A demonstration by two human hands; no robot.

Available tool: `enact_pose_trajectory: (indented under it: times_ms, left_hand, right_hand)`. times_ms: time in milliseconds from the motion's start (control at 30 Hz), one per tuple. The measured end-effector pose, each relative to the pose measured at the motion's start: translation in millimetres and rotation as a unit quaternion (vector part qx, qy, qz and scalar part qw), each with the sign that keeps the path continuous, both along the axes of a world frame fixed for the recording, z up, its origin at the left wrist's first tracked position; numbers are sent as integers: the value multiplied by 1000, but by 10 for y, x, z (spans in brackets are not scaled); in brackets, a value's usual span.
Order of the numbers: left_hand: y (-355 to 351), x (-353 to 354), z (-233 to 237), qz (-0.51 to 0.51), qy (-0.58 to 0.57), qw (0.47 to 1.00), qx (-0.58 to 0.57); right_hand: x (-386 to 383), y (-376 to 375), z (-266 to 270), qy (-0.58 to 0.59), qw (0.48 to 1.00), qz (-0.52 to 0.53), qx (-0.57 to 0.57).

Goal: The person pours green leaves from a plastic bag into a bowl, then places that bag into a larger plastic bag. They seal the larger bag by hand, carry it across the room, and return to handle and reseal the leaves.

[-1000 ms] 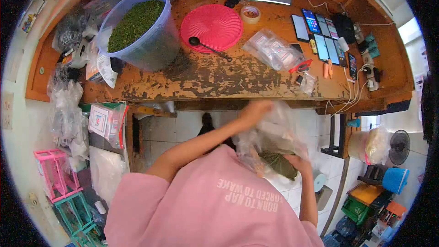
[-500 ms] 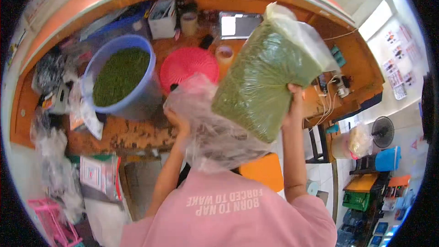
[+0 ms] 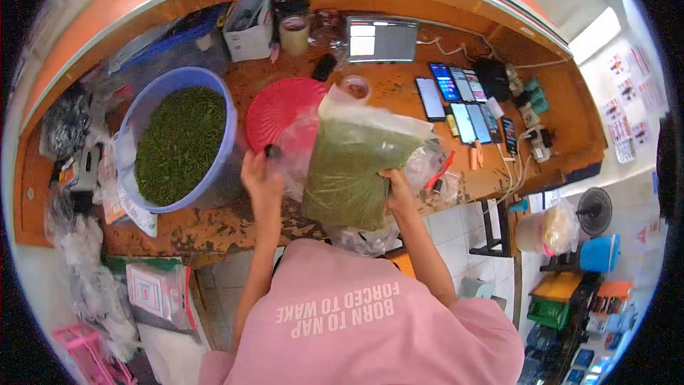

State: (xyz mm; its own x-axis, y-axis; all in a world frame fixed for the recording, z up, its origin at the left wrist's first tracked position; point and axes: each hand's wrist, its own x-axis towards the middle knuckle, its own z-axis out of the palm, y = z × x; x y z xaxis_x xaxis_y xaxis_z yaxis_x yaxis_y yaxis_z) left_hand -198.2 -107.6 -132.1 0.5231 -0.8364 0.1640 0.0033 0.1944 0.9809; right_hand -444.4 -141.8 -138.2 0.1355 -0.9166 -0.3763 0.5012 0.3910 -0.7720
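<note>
A clear bag packed with green material (image 3: 349,171) is in front of my chest at the table edge, its pale folded top toward the back. My right hand (image 3: 399,189) grips its right side. Near the red round basket (image 3: 281,110), my left hand (image 3: 262,182) is raised beside a thin clear plastic bag (image 3: 296,146); its fingers are blurred, so its hold is unclear. Further left stands a blue-rimmed tub (image 3: 231,125) filled with green leafy material. More crumpled clear plastic (image 3: 367,240) shows under the packed bag.
Several phones (image 3: 463,122) lie on the right of the wooden table (image 3: 206,232), with cables beside them. A tablet (image 3: 382,40), tape rolls (image 3: 355,88) and a white box (image 3: 248,36) are at the back. Plastic bags (image 3: 85,249) hang at the left edge.
The packed bag has come down and left, from raised and tilted to lower and more upright. The thin plastic has shifted, and the phones on the right are now uncovered.
</note>
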Motion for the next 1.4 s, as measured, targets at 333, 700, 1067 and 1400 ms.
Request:
enact_pose_trajectory:
  times_ms: [333, 700, 1067, 1400]
  left_hand:
    - [-300, -200, -169, -141, -138, 976, 89]
    - [-62, -396, 862, -125, -275, 951, 64]
    - [59, -658, 1043, -2, -181, 982, 55]
    - [641, -786, 223, -275, 81, 937, 202]
  right_hand:
    - [28, -423, 266, 217, 909, 175, -310]
    - [189, -169, 856, 433, 719, 209, -501]
    - [322, -854, 869, 400, 717, 61, -567]
    - [11, 288, 448, 383, 719, 306, -492]
